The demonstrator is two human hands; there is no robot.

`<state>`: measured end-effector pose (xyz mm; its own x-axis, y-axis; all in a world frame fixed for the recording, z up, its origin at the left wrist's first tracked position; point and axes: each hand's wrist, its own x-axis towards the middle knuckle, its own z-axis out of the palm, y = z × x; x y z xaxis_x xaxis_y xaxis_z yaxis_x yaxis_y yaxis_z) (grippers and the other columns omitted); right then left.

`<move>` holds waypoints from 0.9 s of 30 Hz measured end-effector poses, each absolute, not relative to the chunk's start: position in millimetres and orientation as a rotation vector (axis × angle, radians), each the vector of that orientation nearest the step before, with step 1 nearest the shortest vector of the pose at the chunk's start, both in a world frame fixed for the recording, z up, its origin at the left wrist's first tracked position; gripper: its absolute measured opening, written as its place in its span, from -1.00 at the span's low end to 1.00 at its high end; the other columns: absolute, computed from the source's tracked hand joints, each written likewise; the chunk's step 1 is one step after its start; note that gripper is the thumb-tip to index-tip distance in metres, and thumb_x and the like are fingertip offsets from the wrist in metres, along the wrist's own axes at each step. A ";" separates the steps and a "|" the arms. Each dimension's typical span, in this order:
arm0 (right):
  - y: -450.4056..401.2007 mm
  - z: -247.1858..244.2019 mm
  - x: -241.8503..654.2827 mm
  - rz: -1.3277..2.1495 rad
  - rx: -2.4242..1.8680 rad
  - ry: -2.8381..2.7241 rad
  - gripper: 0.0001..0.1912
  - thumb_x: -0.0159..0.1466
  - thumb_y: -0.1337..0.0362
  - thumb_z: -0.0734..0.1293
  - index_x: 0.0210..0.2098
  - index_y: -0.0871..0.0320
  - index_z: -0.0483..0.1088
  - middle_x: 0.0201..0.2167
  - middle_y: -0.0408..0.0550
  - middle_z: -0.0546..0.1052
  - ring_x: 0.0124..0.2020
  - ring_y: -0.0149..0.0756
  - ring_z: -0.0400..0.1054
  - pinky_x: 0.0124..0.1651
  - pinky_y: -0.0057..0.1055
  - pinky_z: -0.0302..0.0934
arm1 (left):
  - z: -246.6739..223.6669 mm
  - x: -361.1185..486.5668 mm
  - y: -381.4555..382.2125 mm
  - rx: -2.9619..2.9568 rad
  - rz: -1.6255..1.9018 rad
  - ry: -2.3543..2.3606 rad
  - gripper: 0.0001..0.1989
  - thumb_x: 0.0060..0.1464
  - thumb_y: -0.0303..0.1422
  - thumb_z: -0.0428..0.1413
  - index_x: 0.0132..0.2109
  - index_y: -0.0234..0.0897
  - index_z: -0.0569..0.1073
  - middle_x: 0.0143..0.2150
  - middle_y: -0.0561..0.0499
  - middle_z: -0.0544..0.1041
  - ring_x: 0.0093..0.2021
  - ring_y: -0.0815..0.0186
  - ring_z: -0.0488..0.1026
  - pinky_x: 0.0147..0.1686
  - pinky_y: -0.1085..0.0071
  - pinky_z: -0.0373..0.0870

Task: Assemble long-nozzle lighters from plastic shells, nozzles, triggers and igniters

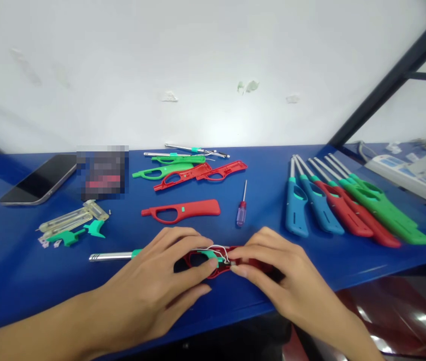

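Observation:
My left hand (pixel 160 276) presses down over an opened red gas lighter (pixel 218 274) near the table's front edge. The lighter's silver tube (pixel 112 256) sticks out to the left beneath that hand. A green trigger (pixel 209 258) sits inside the shell by my left fingertips. Thumb and fingers of my right hand (pixel 286 271) pinch a small black igniter (pixel 227 264) with a grey end, at the middle of the shell. Thin white wires (pixel 222 247) loop above it. My right hand covers much of the handle end.
Behind the hands lie a red half-shell (pixel 197 208), a screwdriver (pixel 242 210) and more red and green shells (pixel 180 176). To the left are clear fuel tanks (pixel 67 220), green triggers (pixel 67 237) and a phone (pixel 41 180). Several assembled lighters (pixel 333 208) lie right, near a power strip (pixel 412 175).

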<state>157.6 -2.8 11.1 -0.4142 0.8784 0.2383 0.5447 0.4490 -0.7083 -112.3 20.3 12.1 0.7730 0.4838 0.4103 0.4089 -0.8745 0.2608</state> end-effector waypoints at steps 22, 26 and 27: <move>3.9 14.4 131.1 0.645 -1.321 -1.887 -0.90 0.39 0.30 0.43 -0.25 -0.04 0.57 -0.35 -0.28 0.59 -0.40 -0.46 0.46 -0.32 -0.53 0.33 | 13.1 -111.5 21.7 2.781 0.703 0.693 -0.71 0.38 -0.48 0.09 0.18 -0.25 0.51 0.16 -0.18 0.50 0.12 0.18 0.45 0.14 0.23 0.50; 3.1 12.5 133.0 0.603 -1.286 -1.888 -0.82 0.38 0.38 0.39 -0.12 -0.04 0.59 -0.26 -0.25 0.63 -0.39 -0.45 0.47 -0.24 -0.52 0.38 | 13.0 -111.4 21.5 2.756 0.690 0.703 -0.71 0.38 -0.48 0.09 0.18 -0.24 0.51 0.16 -0.18 0.48 0.13 0.18 0.45 0.15 0.24 0.51; 3.1 12.0 133.6 0.604 -1.278 -1.889 -0.80 0.39 0.39 0.39 -0.10 -0.05 0.59 -0.25 -0.24 0.64 -0.38 -0.44 0.48 -0.24 -0.51 0.39 | 12.5 -111.4 21.5 2.750 0.687 0.707 -0.71 0.38 -0.48 0.09 0.18 -0.23 0.51 0.16 -0.18 0.48 0.13 0.18 0.45 0.15 0.24 0.51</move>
